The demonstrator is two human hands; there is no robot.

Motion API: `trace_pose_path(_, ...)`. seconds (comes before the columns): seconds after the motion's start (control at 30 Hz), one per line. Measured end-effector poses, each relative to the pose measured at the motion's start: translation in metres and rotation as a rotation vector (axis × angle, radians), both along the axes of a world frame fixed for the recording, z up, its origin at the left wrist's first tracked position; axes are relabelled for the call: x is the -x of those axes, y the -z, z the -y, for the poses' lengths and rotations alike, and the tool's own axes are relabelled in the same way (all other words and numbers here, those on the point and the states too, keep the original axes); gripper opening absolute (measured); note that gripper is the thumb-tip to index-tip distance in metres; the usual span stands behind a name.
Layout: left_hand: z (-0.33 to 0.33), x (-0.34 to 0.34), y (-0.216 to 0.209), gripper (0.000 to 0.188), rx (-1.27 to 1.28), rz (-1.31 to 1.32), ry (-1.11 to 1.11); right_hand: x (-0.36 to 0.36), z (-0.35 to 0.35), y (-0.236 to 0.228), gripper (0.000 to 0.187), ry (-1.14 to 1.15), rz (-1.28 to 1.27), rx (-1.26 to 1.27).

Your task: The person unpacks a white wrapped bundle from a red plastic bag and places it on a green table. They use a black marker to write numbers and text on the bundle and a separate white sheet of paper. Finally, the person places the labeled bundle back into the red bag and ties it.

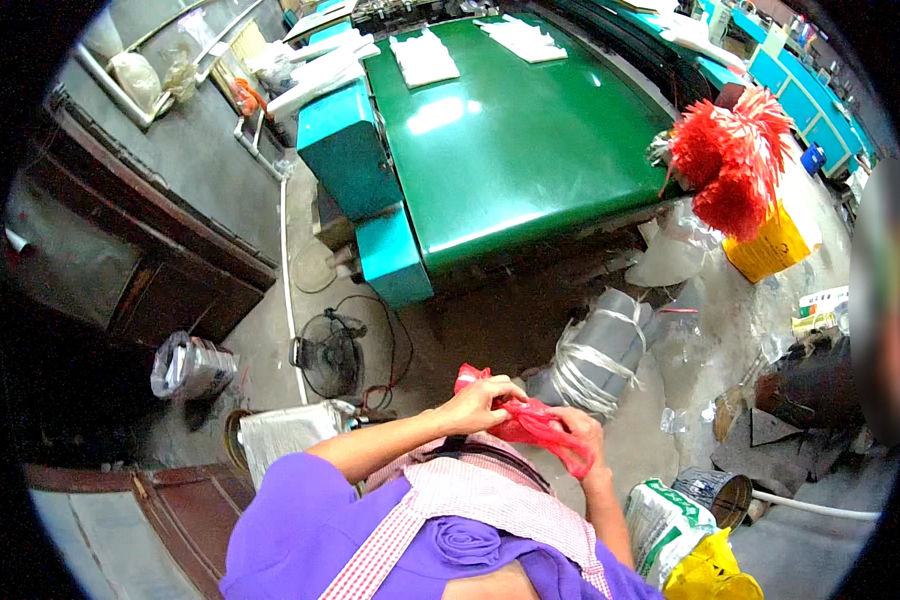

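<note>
Red film (526, 424): this side of green belt (530, 140), partly bunched | left hand (478, 405): pinching it | right hand (582, 436): gripping its other end | handling: light, even tension seems best, thin film may tear | tied roll (610, 335): lower than belt, near side

We see red plastic (532, 424), a purple top (295, 520) and a red-and-white checked apron (475, 492). We find the worktop (540, 140) green.
</note>
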State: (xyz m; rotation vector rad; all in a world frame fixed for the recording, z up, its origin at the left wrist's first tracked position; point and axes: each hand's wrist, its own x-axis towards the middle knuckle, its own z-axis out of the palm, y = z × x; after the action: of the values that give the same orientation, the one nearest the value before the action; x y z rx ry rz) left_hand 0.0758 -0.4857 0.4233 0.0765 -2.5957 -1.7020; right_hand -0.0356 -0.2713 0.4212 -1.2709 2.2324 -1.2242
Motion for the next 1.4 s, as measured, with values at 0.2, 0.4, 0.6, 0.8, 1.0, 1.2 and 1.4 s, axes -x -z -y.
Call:
trace_pose_path(0.2,0.076,0.011,-0.009,0.025,0.045,0.006,-0.425,0.053,0.1,-0.036,0.016,-0.001,-0.09,0.04)
trace_pose_path(0.4,0.131,0.035,-0.007,0.016,-0.215,-0.091,-0.47,0.094,0.207,-0.049,0.013,-0.292,-0.194,0.129)
trace_pose_path(0.6,0.177,0.096,0.005,0.029,-0.183,-0.081,-0.691,0.151,0.277,-0.043,0.02,-0.594,-0.018,0.054)
trace_pose_path(0.8,0.248,0.19,0.002,0.018,0.229,-0.24,-0.868,0.277,0.339,-0.041,0.011,-0.195,-0.041,0.215)
trace_pose_path(1.0,0.314,0.297,-0.01,0.019,-0.102,-0.017,-0.824,0.401,0.385,-0.041,0.012,-0.002,0.686,0.378)
trace_pose_path(1.2,0.332,0.377,0.006,0.024,0.024,0.012,-0.661,0.45,0.431,0.0,0.013,-0.145,0.726,0.275)
trace_pose_path(1.4,0.377,0.388,0.006,0.012,-0.388,-0.102,-1.043,0.51,0.414,-0.001,0.017,0.038,0.745,0.252)
